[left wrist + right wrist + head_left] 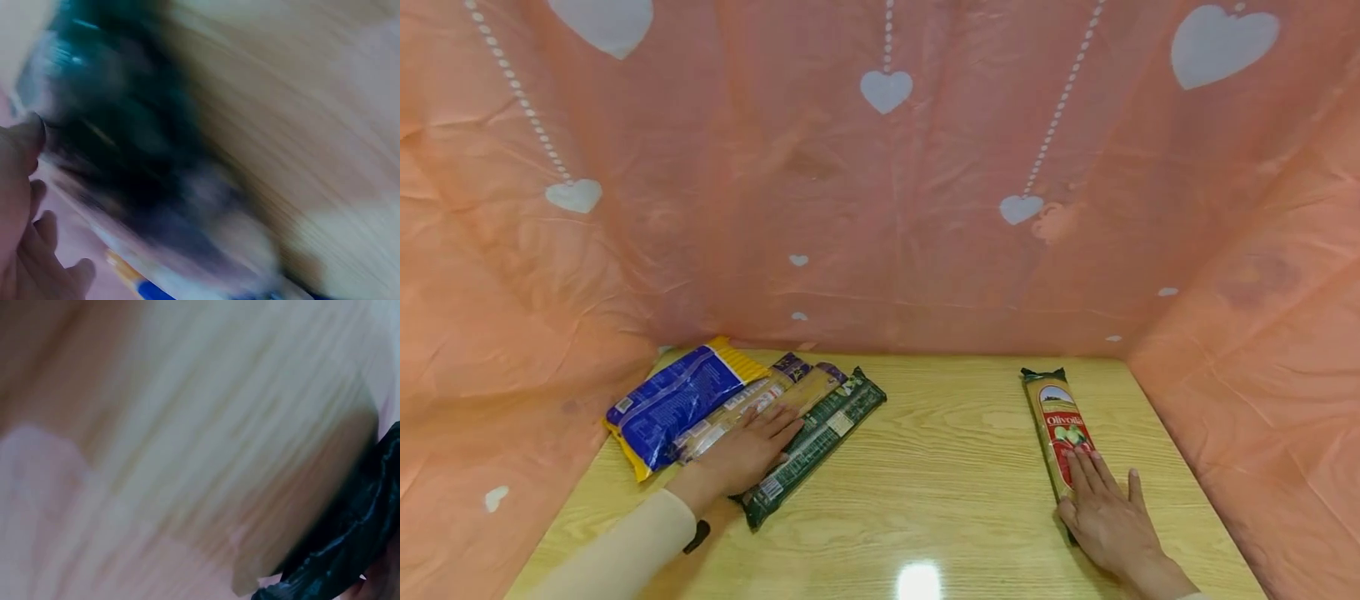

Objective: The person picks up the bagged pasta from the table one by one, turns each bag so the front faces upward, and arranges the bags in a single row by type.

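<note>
My left hand (751, 446) lies with its fingers extended over a clear spaghetti pack (816, 387) and the edge of a dark green pack (820, 437). Beside these, another clear pack with a purple end (730, 417) lies partly under a blue and yellow bag (677, 400). On the right, my right hand (1108, 517) rests flat, fingers straight, on the lower part of a long pasta pack with a red "Olivoila" label (1060, 417). In the left wrist view, the fingers (47, 228) are near the blurred green pack (125, 112). A dark green wrapper end (350, 537) shows in the right wrist view.
The packs lie on a light wooden table (940, 467). A pink curtain with white hearts (887, 208) encloses the back and both sides. A dark band (697, 537) shows at the left wrist. Bare wood separates the left group from the right pack.
</note>
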### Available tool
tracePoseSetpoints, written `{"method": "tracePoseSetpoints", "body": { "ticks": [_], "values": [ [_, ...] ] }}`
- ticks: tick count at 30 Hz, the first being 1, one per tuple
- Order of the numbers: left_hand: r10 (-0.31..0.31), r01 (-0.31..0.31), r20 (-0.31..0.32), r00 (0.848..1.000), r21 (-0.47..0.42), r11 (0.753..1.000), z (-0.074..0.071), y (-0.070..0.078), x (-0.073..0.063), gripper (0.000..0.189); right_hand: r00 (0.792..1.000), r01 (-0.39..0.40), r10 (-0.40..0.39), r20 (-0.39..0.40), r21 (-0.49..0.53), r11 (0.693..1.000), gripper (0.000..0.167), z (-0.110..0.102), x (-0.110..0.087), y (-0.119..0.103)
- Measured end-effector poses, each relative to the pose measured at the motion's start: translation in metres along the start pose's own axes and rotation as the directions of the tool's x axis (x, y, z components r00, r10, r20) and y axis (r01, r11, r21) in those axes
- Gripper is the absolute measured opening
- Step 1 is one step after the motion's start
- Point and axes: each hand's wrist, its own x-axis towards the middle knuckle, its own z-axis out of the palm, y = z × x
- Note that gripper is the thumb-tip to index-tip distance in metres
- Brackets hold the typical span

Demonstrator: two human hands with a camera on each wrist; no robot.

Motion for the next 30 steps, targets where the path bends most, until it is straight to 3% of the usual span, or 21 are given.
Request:
{"method": "tracePoseSetpoints", "body": {
  "ticks": [6, 13, 20, 26, 30],
  "values": [
    [0.054, -0.052, -0.026, 0.998, 0.077, 0.996, 0.003, -0.017, -0.011, 0.068, 1.000, -0.003, 0.003, 0.001, 0.016, 1.000, 0.068, 0.001, 0.000, 0.001],
    [0.143, -0.129, -0.069, 0.987, 0.179, 0.975, 0.008, -0.010, -0.006, 0.073, 1.000, 0.001, -0.001, 0.010, 0.021, 1.000, 0.069, 0.001, 0.000, 0.001],
    [0.153, -0.145, -0.027, 0.988, 0.188, 0.971, 0.008, 0.013, 0.015, 0.083, 1.000, 0.003, -0.003, 0.008, 0.005, 1.000, 0.069, 0.001, -0.002, 0.003],
    [0.180, -0.177, -0.011, 0.984, 0.121, 0.977, 0.010, 0.043, 0.043, 0.091, 1.000, -0.004, 0.004, 0.007, 0.010, 1.000, 0.070, 0.001, -0.001, 0.003],
    [0.121, -0.122, 0.019, 0.992, 0.058, 0.991, 0.015, 0.061, 0.062, 0.104, 1.000, -0.002, 0.002, 0.008, 0.019, 1.000, 0.070, 0.002, 0.001, 0.002]
  ]
}}
